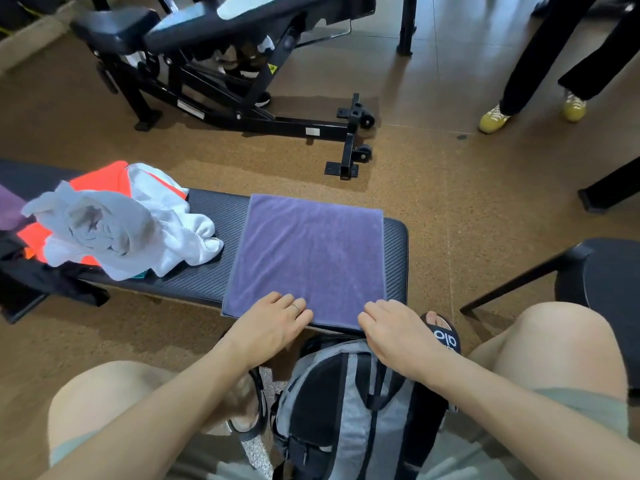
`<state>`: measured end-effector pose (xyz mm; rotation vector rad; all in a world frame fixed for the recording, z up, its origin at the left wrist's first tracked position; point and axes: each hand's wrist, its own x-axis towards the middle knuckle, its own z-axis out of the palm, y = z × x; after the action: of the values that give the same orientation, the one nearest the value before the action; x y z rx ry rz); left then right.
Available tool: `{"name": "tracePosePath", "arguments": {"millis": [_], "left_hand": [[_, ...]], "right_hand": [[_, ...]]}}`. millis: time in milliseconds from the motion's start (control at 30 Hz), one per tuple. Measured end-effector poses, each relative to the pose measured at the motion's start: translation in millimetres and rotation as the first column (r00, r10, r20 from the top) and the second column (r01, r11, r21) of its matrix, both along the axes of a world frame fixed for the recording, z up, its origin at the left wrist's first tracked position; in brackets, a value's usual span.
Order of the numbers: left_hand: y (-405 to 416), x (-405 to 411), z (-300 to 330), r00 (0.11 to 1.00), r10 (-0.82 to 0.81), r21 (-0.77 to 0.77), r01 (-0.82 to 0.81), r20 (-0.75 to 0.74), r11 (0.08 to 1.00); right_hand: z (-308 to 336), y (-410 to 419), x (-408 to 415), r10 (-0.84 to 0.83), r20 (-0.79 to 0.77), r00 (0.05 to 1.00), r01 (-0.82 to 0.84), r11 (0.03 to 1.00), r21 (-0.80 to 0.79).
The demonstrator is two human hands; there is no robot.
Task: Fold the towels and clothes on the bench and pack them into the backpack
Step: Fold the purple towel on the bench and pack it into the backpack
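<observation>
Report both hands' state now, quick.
Left hand: open, fingers flat on the purple towel's near edge.
Right hand: open, fingers resting on the towel's near right corner.

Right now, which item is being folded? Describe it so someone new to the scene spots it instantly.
Find the long black padded bench running across the middle of the view. At its right end, just above the grey backpack, lies the purple towel, with the left hand and right hand on its near edge. It alone is flat and squared; the white and orange clothes lie crumpled to its left.
</observation>
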<state>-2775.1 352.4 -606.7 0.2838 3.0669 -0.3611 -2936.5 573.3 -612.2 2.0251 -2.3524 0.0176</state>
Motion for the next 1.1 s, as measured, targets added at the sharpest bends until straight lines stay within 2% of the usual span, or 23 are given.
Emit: {"name": "tracePosePath", "arguments": {"millis": [300, 400, 467, 533, 600, 667, 833, 1000, 1100], "left_hand": [[22.7, -18.8, -1.9, 0.999, -0.046, -0.043, 0.047, 0.011, 0.998], [20.2, -16.5, 0.2, 0.998, -0.053, -0.037, 0.055, 0.040, 0.998], [20.5, -15.8, 2.2, 0.998, -0.043, -0.032, 0.045, 0.050, 0.998], [26.5, -20.7, 4.9, 1.000, -0.009, 0.005, 0.008, 0.030, 1.000], [39.1, -31.8, 9.0, 1.000, -0.002, 0.044, 0.001, 0.010, 0.999], [56.9, -47.3, 10.4, 0.999, -0.044, 0.075, 0.044, 0.004, 0.996], [91.9, -74.8, 2.7, 0.993, -0.092, 0.078, 0.087, 0.073, 0.993], [98.2, -80.1, 0.1, 0.991, -0.059, 0.075, 0.050, 0.123, 0.996], [101.0, -80.5, -1.0, 0.989, -0.035, 0.077, 0.025, 0.143, 0.997]], "right_hand": [[5.1, -5.2, -6.8, 0.020, 0.090, 0.996, -0.024, 0.999, 0.042], [7.9, -5.3, -11.8, -0.054, 0.279, 0.959, 0.017, 0.991, 0.133], [14.7, -12.7, -22.3, -0.206, 0.449, 0.870, 0.141, 0.975, 0.173], [21.2, -26.6, -42.9, -0.359, 0.578, 0.733, 0.350, 0.927, 0.131], [24.7, -45.9, -75.2, -0.473, 0.655, 0.589, 0.561, 0.823, 0.090], [24.2, -66.2, -111.5, -0.572, 0.660, 0.487, 0.679, 0.723, 0.125], [5.5, -105.9, -174.9, -0.717, 0.628, 0.301, 0.777, 0.566, 0.274], [-12.4, -137.7, -192.8, -0.726, 0.670, 0.156, 0.767, 0.517, 0.381], [-21.0, -146.5, -197.1, -0.683, 0.728, 0.062, 0.793, 0.477, 0.380]]}}
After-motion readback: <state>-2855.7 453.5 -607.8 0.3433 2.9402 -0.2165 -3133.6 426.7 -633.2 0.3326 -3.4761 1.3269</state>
